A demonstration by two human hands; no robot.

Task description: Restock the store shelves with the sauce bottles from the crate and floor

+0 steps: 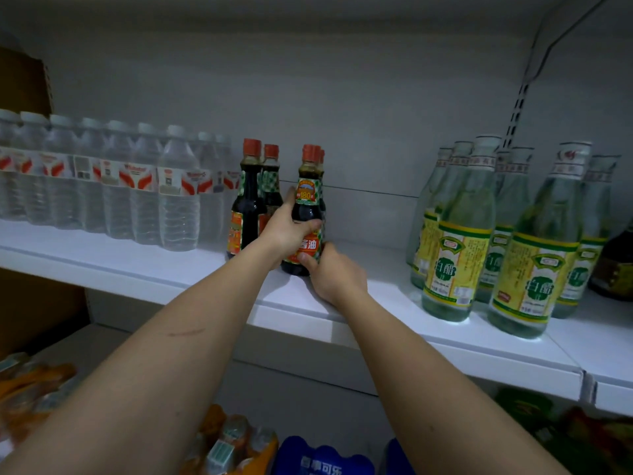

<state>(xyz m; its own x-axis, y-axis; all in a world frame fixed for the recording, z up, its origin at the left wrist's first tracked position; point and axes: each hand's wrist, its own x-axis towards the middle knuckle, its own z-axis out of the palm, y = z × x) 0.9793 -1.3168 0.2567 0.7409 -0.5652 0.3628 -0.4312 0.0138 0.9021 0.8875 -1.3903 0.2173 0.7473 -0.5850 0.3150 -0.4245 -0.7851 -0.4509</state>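
Observation:
A dark soy sauce bottle [307, 200] with a red cap stands on the white shelf [394, 323]. My left hand [286, 231] wraps around its middle from the left. My right hand [334, 272] grips its base from the right, thumb on the label. Another red-capped bottle stands right behind it, mostly hidden. Two more soy sauce bottles [248, 200] stand just to the left, touching my left hand's side.
A row of clear water bottles [137, 186] fills the shelf's left. Green-labelled vinegar bottles [534, 241] stand at the right, with bare shelf between them and the soy sauce. Packed drinks [318, 461] sit on the level below. A cardboard box [24, 84] is top left.

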